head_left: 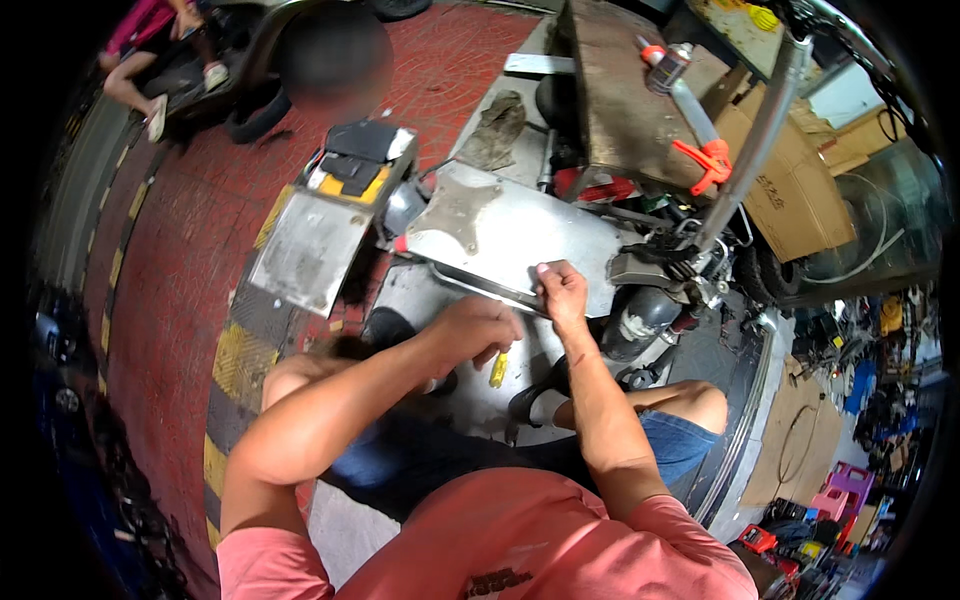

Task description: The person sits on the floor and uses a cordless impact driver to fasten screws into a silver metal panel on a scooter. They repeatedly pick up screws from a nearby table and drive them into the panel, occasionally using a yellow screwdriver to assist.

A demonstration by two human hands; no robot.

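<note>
In front of me is an electric scooter's long silver metal deck [540, 220], dusty and stained at its far left. My right hand [563, 289] is closed at the deck's near edge, thumb uppermost; whatever its curled fingers hold is hidden. Just left of it, my left hand [484, 328] has its fingers bent together beside the deck's lower side, and its grip is hidden too. Right below the left fingers shows a yellow handle [498, 369], like a screwdriver's; I cannot tell whether it is held or lies on the floor.
A scooter wheel [641, 318] and a steering column [755, 145] are to the right. A metal box [308, 250] with batteries sits left. Behind the deck, a wooden bench [635, 110] bears a spray can [669, 68] and an orange-handled tool [706, 163]. A person [150, 60] sits far left.
</note>
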